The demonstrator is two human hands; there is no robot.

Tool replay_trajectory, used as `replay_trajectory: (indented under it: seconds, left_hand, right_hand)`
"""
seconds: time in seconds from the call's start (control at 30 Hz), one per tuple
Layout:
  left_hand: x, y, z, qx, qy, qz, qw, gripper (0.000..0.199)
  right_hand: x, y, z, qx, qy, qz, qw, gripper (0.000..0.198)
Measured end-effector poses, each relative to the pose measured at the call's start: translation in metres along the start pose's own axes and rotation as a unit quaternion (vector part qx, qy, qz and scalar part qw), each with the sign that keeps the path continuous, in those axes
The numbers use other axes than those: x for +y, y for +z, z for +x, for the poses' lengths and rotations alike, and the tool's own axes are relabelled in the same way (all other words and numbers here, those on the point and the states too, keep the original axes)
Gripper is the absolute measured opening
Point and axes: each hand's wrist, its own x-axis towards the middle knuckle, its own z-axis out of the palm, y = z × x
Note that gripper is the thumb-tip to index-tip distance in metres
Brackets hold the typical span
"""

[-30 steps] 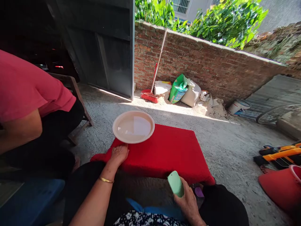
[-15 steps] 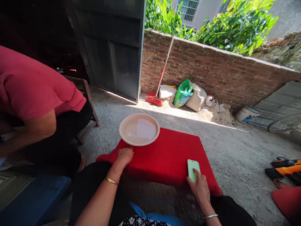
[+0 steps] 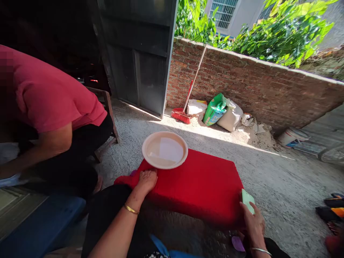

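Observation:
A red cloth (image 3: 197,182) lies spread over a low flat surface in front of my knees. My left hand (image 3: 148,180) presses down at its left side, fingers curled in and gripping the cloth just below the basin. That basin (image 3: 146,156) is pale pink and round, holds water, and rests partly over the cloth's far left corner. At the cloth's right edge, my right hand (image 3: 254,218) is closed around a flat, pale green scrub brush (image 3: 246,199); its underside is hidden. A purple patch (image 3: 238,243) shows below the cloth near my right wrist.
On the left, a person in a red shirt (image 3: 57,96) bends forward on a wooden chair (image 3: 107,111). Beyond the concrete floor are a dark metal door (image 3: 150,79), a red broom (image 3: 181,115), sacks (image 3: 215,109) and a brick wall (image 3: 255,80). Footwear (image 3: 331,211) shows at right.
My right hand has moved right with the scrub brush, from on the cloth to its right edge. A purple patch has come into sight below. My left hand stays on the cloth.

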Motion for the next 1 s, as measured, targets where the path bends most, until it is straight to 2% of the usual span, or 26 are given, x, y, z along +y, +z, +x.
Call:
replay_trajectory:
  seconds: [0.07,0.13,0.17,0.23,0.27,0.3,0.33,0.37,0.4,0.5,0.53,0.6,0.63,0.7,0.77,0.83,0.93,0.97,1.0]
  left_hand:
    - [0.000,0.000,0.000,0.000,-0.001,-0.004,1.000,0.034]
    - [0.001,-0.001,0.000,-0.001,-0.002,-0.002,1.000,0.034]
    - [0.001,-0.002,0.000,-0.001,-0.002,0.000,1.000,0.034]
    - [0.002,-0.005,0.000,0.000,-0.003,0.005,1.000,0.035]
    - [0.002,-0.006,-0.001,0.000,-0.002,0.007,1.000,0.035]
    - [0.002,-0.007,-0.002,0.001,-0.001,0.008,1.000,0.035]
    - [0.002,-0.007,-0.003,0.003,0.001,0.007,1.000,0.035]
    - [0.002,-0.007,-0.004,0.005,0.004,0.005,1.000,0.036]
    - [0.002,-0.006,-0.005,0.007,0.007,0.001,1.000,0.036]
    - [0.002,-0.003,-0.006,0.011,0.008,-0.016,1.000,0.036]
    - [0.003,-0.003,-0.005,0.011,0.005,-0.022,1.000,0.036]
    - [0.004,-0.003,-0.004,0.008,-0.003,-0.033,0.999,0.036]
    - [0.005,-0.004,-0.004,0.006,-0.006,-0.037,0.999,0.036]
    - [0.006,-0.007,-0.004,0.002,-0.009,-0.043,0.999,0.036]
    - [0.007,-0.010,-0.006,-0.001,-0.011,-0.043,0.999,0.035]
    - [0.008,-0.013,-0.007,0.000,-0.012,-0.039,0.999,0.035]
    - [0.007,-0.013,-0.008,0.003,-0.010,-0.032,0.999,0.035]
    - [0.007,-0.012,-0.007,0.003,-0.010,-0.032,0.999,0.035]
    - [0.006,-0.010,-0.007,0.004,-0.010,-0.033,0.999,0.034]
  right_hand:
    - [-0.014,0.013,-0.021,-0.038,-0.010,-0.005,0.999,0.066]
    - [-0.038,0.035,-0.071,-0.115,-0.086,0.010,0.990,0.065]
    - [-0.052,0.048,-0.101,-0.164,-0.140,0.031,0.976,0.060]
    - [-0.078,0.071,-0.158,-0.301,-0.243,0.060,0.920,0.047]
    - [-0.089,0.079,-0.179,-0.350,-0.275,0.068,0.893,0.045]
    - [-0.096,0.084,-0.192,-0.388,-0.296,0.078,0.869,0.044]
    - [-0.101,0.085,-0.195,-0.405,-0.304,0.089,0.858,0.044]
    - [-0.101,0.083,-0.189,-0.399,-0.298,0.104,0.861,0.045]
    - [-0.098,0.079,-0.173,-0.372,-0.277,0.118,0.878,0.047]
    - [-0.075,0.054,-0.094,-0.198,-0.144,0.121,0.962,0.070]
    - [-0.067,0.046,-0.066,-0.141,-0.092,0.100,0.981,0.076]
    - [-0.052,0.034,-0.021,-0.095,-0.011,0.040,0.995,0.081]
    - [-0.049,0.033,-0.009,-0.085,0.013,0.015,0.996,0.081]
    - [-0.049,0.040,-0.011,-0.088,0.015,-0.007,0.996,0.078]
    - [-0.061,0.058,-0.047,-0.118,-0.044,0.005,0.992,0.074]
    - [-0.081,0.080,-0.102,-0.193,-0.145,0.043,0.969,0.068]
    - [-0.108,0.101,-0.175,-0.377,-0.277,0.099,0.878,0.050]
    - [-0.114,0.104,-0.188,-0.425,-0.297,0.106,0.849,0.046]
    - [-0.117,0.104,-0.192,-0.451,-0.305,0.108,0.832,0.046]
